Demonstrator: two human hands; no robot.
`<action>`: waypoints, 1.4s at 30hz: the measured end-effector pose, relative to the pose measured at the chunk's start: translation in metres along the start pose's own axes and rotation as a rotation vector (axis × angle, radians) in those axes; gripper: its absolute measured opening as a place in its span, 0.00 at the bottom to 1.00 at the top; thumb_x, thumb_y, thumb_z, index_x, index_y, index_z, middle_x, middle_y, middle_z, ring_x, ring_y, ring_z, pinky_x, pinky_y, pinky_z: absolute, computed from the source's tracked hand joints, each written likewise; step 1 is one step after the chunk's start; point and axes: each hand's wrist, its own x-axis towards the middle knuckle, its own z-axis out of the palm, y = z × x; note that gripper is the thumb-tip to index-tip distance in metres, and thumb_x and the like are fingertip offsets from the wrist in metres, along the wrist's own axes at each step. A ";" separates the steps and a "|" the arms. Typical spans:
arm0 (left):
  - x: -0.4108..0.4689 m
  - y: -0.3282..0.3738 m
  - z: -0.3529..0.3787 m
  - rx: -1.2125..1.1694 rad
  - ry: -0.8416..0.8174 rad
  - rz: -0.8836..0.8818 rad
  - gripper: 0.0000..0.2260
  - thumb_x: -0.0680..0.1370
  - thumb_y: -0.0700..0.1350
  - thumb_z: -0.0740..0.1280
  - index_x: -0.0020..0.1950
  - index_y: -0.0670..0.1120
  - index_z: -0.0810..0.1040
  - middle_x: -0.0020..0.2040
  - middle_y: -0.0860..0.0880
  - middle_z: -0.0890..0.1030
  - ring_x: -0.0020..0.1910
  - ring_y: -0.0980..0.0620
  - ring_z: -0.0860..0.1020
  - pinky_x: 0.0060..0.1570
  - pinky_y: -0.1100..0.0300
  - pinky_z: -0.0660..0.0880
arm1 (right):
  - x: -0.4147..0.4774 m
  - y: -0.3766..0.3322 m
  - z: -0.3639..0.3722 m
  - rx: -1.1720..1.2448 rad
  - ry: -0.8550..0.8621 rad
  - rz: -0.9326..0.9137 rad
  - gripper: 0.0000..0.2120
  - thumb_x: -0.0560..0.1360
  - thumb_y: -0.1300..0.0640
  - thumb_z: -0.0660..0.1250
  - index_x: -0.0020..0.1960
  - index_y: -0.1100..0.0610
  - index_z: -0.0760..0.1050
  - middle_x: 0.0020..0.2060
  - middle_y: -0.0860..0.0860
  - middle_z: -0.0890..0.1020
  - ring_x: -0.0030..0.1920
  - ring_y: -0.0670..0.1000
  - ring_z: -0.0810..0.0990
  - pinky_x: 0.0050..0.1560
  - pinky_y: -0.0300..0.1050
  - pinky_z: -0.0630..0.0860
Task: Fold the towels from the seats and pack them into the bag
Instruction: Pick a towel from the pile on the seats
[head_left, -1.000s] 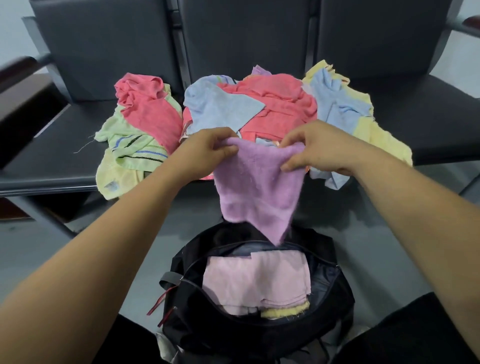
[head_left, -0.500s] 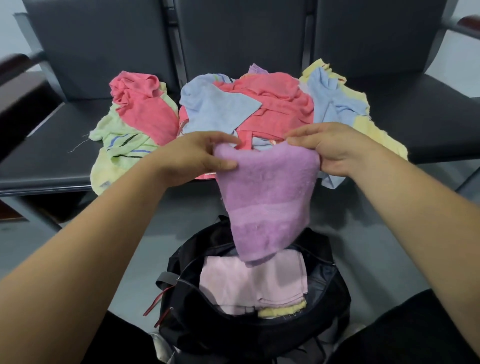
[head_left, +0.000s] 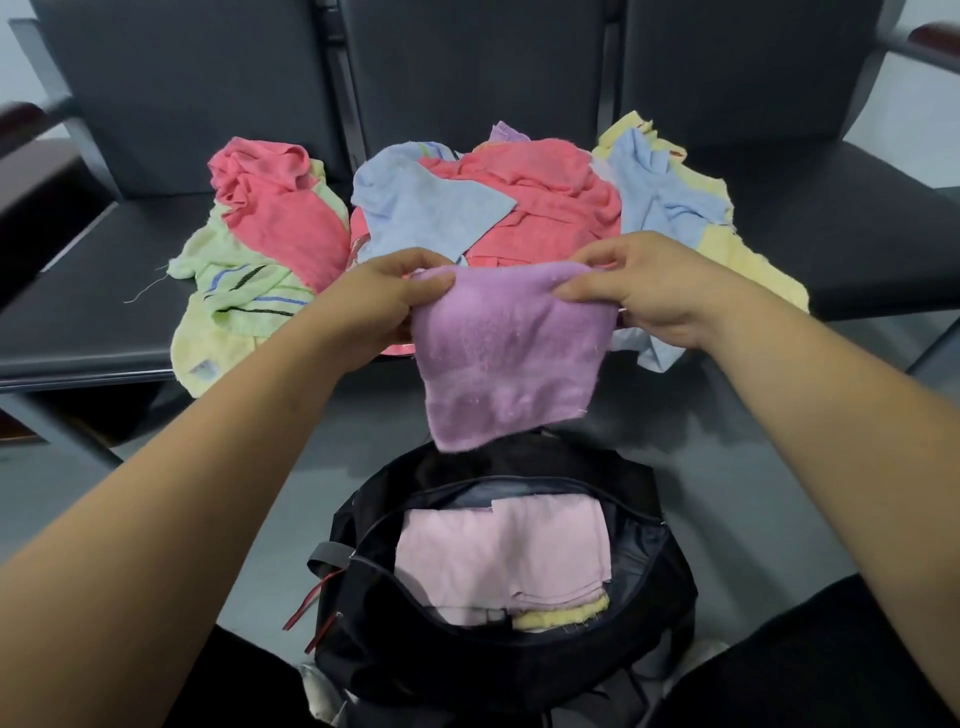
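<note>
Towels (head_left: 280, 223) lie heaped across dark seats (head_left: 78, 312); left grip (head_left: 374, 301) pinches purple towel (head_left: 509, 358) at top-left corner, right grip (head_left: 649, 291) at top-right, cloth hanging btwn them above open black bag (head_left: 519, 670) w/ pink towel (head_left: 498, 561) & yellow towel (head_left: 566, 616) packed inside.

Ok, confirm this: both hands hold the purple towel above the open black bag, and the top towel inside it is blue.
Not blue: in the head view the top towel inside the black bag is pale pink. The rest holds: the left hand and right hand hold the purple towel above it.
</note>
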 end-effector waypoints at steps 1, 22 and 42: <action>0.000 0.002 0.000 -0.111 0.024 -0.026 0.04 0.81 0.46 0.68 0.48 0.51 0.82 0.46 0.49 0.81 0.44 0.48 0.76 0.41 0.57 0.77 | 0.002 0.002 -0.001 0.097 0.010 0.021 0.09 0.75 0.62 0.74 0.55 0.56 0.82 0.51 0.53 0.84 0.53 0.52 0.83 0.52 0.47 0.82; -0.002 0.002 0.006 -0.056 0.086 0.078 0.05 0.80 0.43 0.69 0.46 0.50 0.82 0.42 0.49 0.79 0.41 0.51 0.74 0.41 0.58 0.72 | -0.006 -0.002 -0.004 0.330 0.038 -0.015 0.12 0.72 0.66 0.75 0.53 0.54 0.83 0.61 0.56 0.81 0.57 0.54 0.83 0.51 0.47 0.83; -0.003 -0.043 0.048 0.631 0.226 0.324 0.07 0.73 0.47 0.76 0.42 0.47 0.80 0.43 0.44 0.76 0.42 0.51 0.72 0.37 0.66 0.64 | -0.015 0.066 0.002 -0.243 0.369 -0.160 0.08 0.73 0.62 0.76 0.50 0.54 0.82 0.41 0.47 0.81 0.41 0.46 0.77 0.48 0.41 0.74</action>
